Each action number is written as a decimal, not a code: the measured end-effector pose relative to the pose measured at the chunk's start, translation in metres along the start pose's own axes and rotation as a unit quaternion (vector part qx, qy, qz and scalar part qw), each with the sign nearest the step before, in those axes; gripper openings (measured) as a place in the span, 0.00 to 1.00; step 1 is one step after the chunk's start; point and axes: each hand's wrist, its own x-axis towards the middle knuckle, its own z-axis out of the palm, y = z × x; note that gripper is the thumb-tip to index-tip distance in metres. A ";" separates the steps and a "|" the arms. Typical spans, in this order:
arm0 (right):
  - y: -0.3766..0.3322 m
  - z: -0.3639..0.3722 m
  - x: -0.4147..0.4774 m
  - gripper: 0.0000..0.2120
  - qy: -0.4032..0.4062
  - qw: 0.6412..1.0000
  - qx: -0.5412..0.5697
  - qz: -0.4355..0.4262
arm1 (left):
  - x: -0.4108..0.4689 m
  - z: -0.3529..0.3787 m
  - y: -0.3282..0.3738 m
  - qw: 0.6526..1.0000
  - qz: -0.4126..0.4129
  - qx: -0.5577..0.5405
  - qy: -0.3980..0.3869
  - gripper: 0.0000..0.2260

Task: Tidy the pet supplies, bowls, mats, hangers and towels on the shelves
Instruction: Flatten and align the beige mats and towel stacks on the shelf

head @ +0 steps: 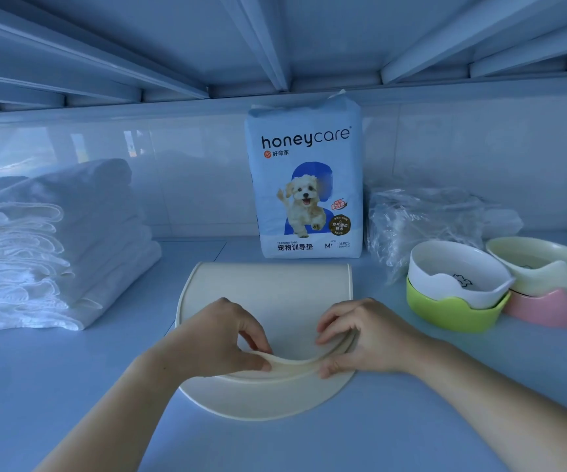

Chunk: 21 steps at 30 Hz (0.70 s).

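On the shelf [71, 386], before the pack of training pads [304, 185], lie our cream mats [268, 291]. Our left hand [214, 338] and right hand [367, 338] pinch the upper mat's near edge; we should lower it evenly, aligning both edges.

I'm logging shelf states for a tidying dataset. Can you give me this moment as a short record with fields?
setting: shelf under another shelf
left hand: grip pinching the near edge of the upper cream mat
right hand: grip pinching the same edge
mats: stacked, lower mat lying flat
towels: folded stack, left
pad pack: upright at the back, centre
bowls: white in green, cream in pink, right
plastic wrap: crumpled behind the bowls
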 end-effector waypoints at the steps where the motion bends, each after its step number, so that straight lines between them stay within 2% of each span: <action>1: 0.000 0.000 0.000 0.23 -0.005 1.000 -0.004 0.002 | 0.001 0.000 0.001 1.000 0.003 0.001 0.000 0.05; 8: -0.016 0.006 -0.004 0.13 -0.002 0.998 -0.042 -0.042 | -0.001 0.000 0.006 1.000 0.012 -0.028 0.009 0.01; 14: -0.020 0.006 -0.003 0.11 0.019 0.995 -0.075 -0.056 | -0.002 0.001 0.010 1.000 0.010 0.001 -0.013 0.10; 21: -0.031 0.003 -0.007 0.09 0.033 0.997 -0.047 -0.060 | -0.006 -0.005 0.016 1.000 0.025 -0.002 0.007 0.07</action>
